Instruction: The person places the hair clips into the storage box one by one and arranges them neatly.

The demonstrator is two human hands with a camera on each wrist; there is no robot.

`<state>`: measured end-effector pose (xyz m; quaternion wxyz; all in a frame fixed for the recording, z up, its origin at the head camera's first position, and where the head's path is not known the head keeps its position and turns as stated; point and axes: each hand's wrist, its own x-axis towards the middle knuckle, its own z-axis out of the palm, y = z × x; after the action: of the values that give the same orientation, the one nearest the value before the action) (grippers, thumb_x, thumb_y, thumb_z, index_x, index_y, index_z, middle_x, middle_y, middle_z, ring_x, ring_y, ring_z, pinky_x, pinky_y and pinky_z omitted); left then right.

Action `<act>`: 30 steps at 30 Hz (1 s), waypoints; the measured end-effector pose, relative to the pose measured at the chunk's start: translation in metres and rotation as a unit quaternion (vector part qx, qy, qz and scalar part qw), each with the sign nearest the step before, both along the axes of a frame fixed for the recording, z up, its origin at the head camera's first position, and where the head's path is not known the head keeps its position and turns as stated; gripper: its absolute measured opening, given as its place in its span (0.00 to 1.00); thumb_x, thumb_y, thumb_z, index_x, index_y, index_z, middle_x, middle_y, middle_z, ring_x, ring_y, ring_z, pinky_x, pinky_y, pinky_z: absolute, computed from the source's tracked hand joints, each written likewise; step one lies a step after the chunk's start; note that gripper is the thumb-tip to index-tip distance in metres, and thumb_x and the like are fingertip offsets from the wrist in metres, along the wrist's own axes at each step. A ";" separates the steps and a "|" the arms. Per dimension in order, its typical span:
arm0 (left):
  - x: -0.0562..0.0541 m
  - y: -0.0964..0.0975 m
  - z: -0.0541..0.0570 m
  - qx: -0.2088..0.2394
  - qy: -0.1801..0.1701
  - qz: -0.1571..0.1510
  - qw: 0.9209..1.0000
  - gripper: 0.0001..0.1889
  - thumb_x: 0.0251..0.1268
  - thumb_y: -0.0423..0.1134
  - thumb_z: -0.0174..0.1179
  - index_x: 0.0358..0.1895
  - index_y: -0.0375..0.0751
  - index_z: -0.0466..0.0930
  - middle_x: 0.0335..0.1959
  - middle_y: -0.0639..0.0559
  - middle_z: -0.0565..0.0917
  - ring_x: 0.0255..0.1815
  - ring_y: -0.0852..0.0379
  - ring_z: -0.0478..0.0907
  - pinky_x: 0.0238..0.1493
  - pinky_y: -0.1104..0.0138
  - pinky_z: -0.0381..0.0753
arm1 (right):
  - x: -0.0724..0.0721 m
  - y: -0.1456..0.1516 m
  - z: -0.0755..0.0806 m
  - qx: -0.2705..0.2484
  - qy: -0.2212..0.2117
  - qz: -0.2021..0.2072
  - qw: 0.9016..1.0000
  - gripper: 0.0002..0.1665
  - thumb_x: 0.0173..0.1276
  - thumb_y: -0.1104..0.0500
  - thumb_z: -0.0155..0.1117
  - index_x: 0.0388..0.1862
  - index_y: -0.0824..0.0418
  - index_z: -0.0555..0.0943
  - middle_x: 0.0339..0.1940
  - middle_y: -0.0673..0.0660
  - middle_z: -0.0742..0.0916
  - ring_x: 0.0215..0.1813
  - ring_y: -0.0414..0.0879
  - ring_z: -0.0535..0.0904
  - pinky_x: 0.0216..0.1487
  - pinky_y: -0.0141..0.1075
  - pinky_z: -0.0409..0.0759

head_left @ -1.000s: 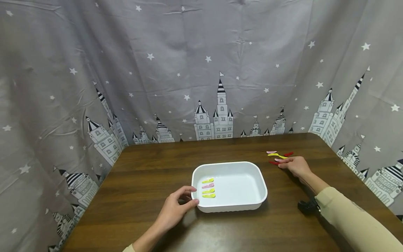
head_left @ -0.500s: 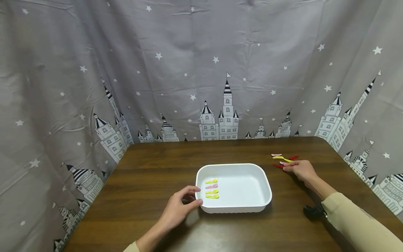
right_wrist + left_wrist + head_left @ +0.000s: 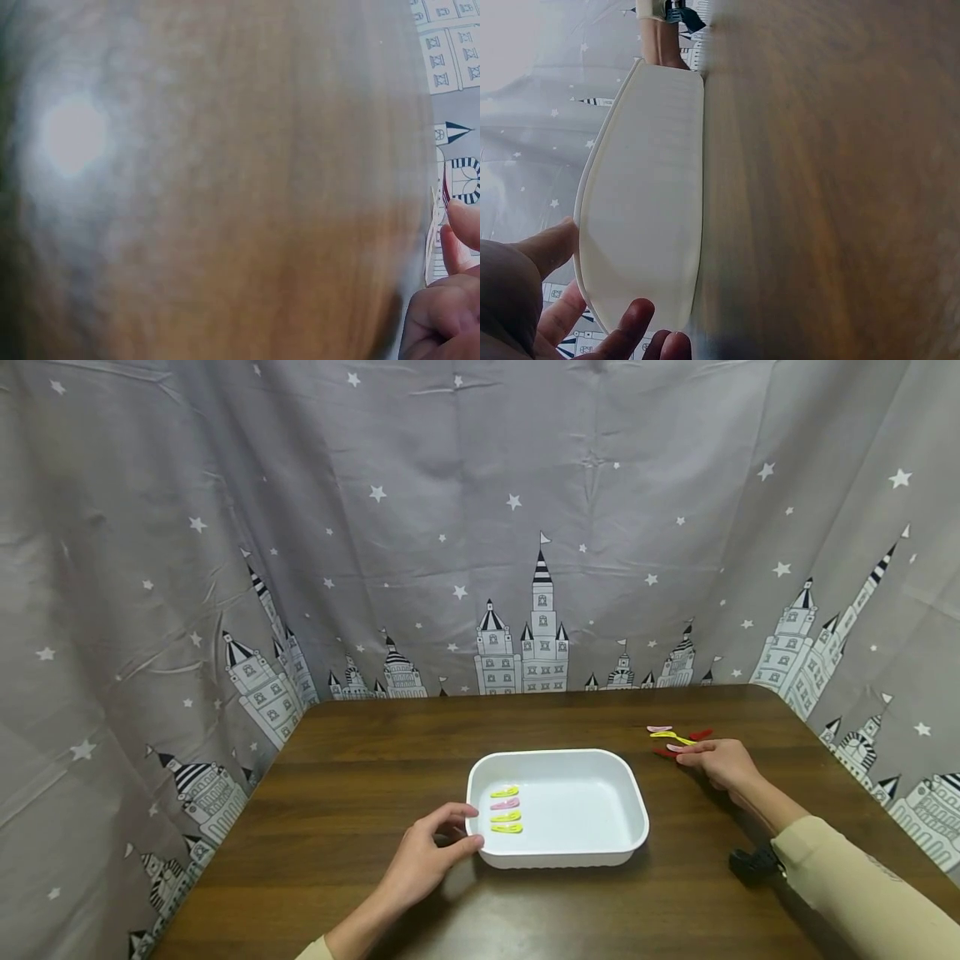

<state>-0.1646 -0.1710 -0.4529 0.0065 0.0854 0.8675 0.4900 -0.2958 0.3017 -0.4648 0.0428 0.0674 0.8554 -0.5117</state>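
Observation:
My left hand [image 3: 427, 850] grips the left end of a white plastic tray [image 3: 562, 860], thumb near the front corner and fingers at the rim; the left wrist view shows the tray's outer wall [image 3: 645, 187] beside them. Inside lie three yellow snap hair clips [image 3: 506, 816] and a pink one [image 3: 505, 804], lined up on the left. At the right, my right hand [image 3: 723, 763] pinches a red hair clip [image 3: 663, 752] low over the table. Right by its fingertips are a pink clip [image 3: 674, 748] and yellow clips [image 3: 667, 736].
Another pink clip [image 3: 659, 728] and another red clip [image 3: 701, 735] lie at the back of this loose group. The brown wooden table [image 3: 360, 777] runs back to a grey curtain [image 3: 420, 527] printed with castles and stars. A black strap-on device [image 3: 753, 865] is at the right wrist.
The head view has shifted slightly. My right hand stays at the loose clips, its fingers now closed on the red one, which has barely moved. The left hand keeps its grip on the tray.

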 end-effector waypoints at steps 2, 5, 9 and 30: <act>0.000 0.000 0.000 -0.002 -0.001 0.000 1.000 0.19 0.61 0.48 0.72 0.53 0.49 0.82 0.42 0.53 0.86 0.42 0.55 0.80 0.42 0.65 0.76 | 0.000 0.001 0.001 -0.009 0.004 0.001 1.000 0.25 0.65 0.57 0.71 0.54 0.74 0.82 0.11 0.42 0.67 0.12 0.37 0.59 0.15 0.32 0.61; 0.000 0.001 0.000 -0.002 0.000 -0.001 1.000 0.19 0.61 0.48 0.71 0.54 0.49 0.82 0.42 0.53 0.86 0.42 0.55 0.80 0.42 0.65 0.76 | 0.000 0.002 0.006 -0.010 0.001 0.003 1.000 0.25 0.66 0.56 0.70 0.54 0.74 0.82 0.11 0.42 0.68 0.12 0.37 0.59 0.15 0.33 0.62; -0.001 0.001 0.000 -0.002 0.004 0.000 1.000 0.19 0.61 0.48 0.71 0.54 0.49 0.82 0.41 0.54 0.86 0.42 0.56 0.80 0.43 0.64 0.76 | -0.001 -0.001 0.013 -0.002 -0.002 0.001 1.000 0.26 0.66 0.54 0.70 0.54 0.73 0.82 0.19 0.45 0.77 0.13 0.39 0.62 0.16 0.34 0.63; 0.001 0.003 0.001 0.004 0.001 0.010 1.000 0.18 0.60 0.45 0.72 0.52 0.49 0.83 0.41 0.52 0.86 0.42 0.56 0.80 0.43 0.66 0.76 | 0.006 -0.024 0.055 -0.009 0.019 0.028 0.999 0.27 0.66 0.55 0.70 0.56 0.73 0.81 0.13 0.42 0.75 0.11 0.36 0.57 0.14 0.33 0.60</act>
<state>-0.1635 -0.1681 -0.4516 0.0001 0.0776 0.8664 0.4933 -0.2900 0.2778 -0.4102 0.0415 0.0337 0.8529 -0.5193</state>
